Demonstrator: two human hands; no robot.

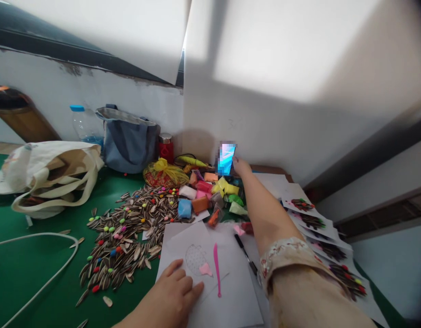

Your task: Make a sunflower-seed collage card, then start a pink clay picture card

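My left hand (174, 291) lies on a sheet of white paper (235, 298), fingers loosely spread and holding nothing. On the sheet are a pencil drawing (194, 258) of a dotted rounded shape, a bit of pink clay (206, 269) on its lower edge and a pink plastic modelling tool (216, 269). My right arm reaches to the back of the table, where my right hand (242, 167) grips the right edge of a lit phone (226, 160) standing upright by the wall. Its far fingers are hidden.
Sunflower seeds (138, 237) mixed with coloured ones spread left of the paper. Packets of coloured clay (200, 205) lie behind it. A black pen (246, 254) is at right, beside overlapping seed-decorated sheets (328, 250). Bags (130, 141), a bottle (82, 125) and a white cable (43, 234) occupy the left.
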